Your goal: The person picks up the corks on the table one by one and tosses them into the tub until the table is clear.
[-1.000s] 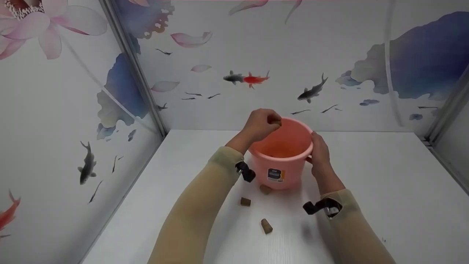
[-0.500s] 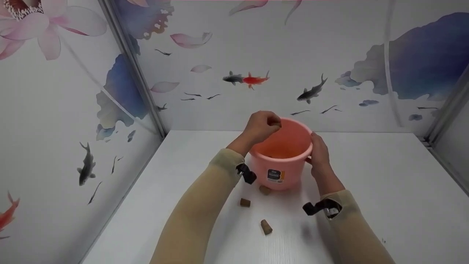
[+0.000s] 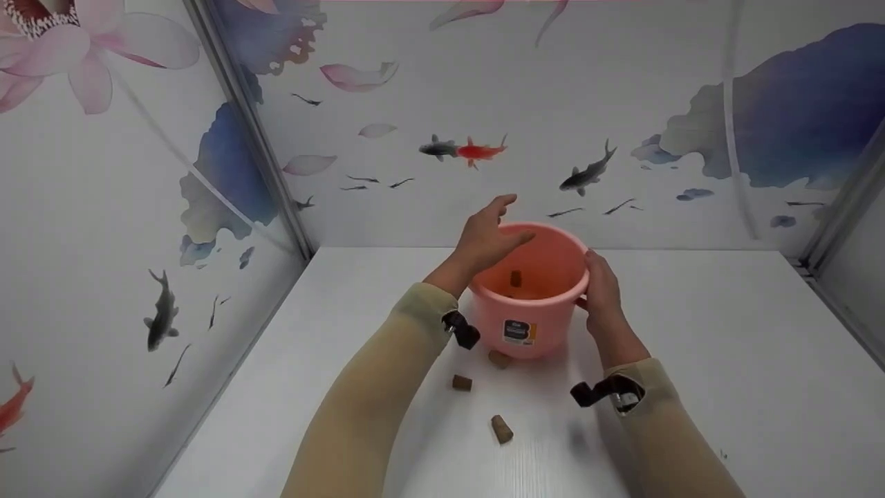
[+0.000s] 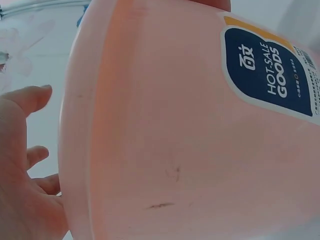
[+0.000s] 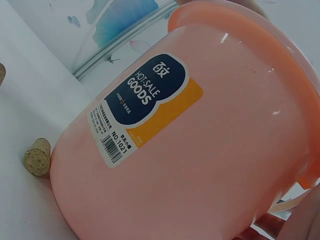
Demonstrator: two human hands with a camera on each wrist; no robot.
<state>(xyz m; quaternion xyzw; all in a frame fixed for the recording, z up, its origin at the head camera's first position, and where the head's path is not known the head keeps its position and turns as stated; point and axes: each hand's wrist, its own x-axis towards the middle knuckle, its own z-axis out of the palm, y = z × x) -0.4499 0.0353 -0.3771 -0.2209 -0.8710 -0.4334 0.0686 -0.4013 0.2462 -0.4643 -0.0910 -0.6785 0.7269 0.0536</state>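
A pink bucket (image 3: 529, 325) stands upright on the white table, with a dark blue and orange label (image 5: 147, 95) on its side. My left hand (image 3: 484, 238) is over the bucket's left rim, fingers and thumb spread and nothing between them. Inside the bucket, just below that hand, a brown cork (image 3: 516, 279) is seen against the inner wall. My right hand (image 3: 606, 287) holds the bucket at its right rim and handle. A cork (image 5: 38, 157) lies against the bucket's base at the front.
Two more corks lie on the table in front of the bucket: one short cork (image 3: 462, 382) to the left and another cork (image 3: 502, 429) nearer the person. Printed panels (image 3: 387, 221) with fish and lotus enclose the table at the back and left.
The left hand's fingers were pinched together over the rim; they have spread apart and let go of a cork, which now shows inside the bucket. The right hand stays put.
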